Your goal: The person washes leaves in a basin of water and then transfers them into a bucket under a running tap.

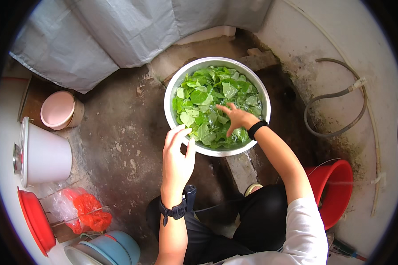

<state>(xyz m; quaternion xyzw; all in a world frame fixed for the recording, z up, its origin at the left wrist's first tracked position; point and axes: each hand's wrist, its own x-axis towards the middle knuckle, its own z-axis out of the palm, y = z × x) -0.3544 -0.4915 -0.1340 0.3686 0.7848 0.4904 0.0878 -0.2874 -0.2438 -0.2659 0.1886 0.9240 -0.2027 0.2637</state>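
A round metal basin (168, 99) stands before me, filled with green leafy vegetables (199, 96) in water. The leaves look wet and partly float. My right hand (237, 117) hovers over or just touches the leaves right of the basin's middle, fingers spread and nothing in its grasp. At the basin's near-left rim is my left hand (179, 155), its fingertips by the edge leaves and the thumb apart from the fingers. It holds nothing that I can see; whether its fingertips touch the rim or a leaf, I cannot tell.
A red bucket (346, 195) lies tipped at right, below a grey hose (335, 132) on the wall. Along the left wall are pink tubs (57, 111), a white lidded bucket (48, 155), a red basin (36, 220), plastic bags (91, 212) and blue basins (119, 245). A grey curtain (119, 29) hangs behind.
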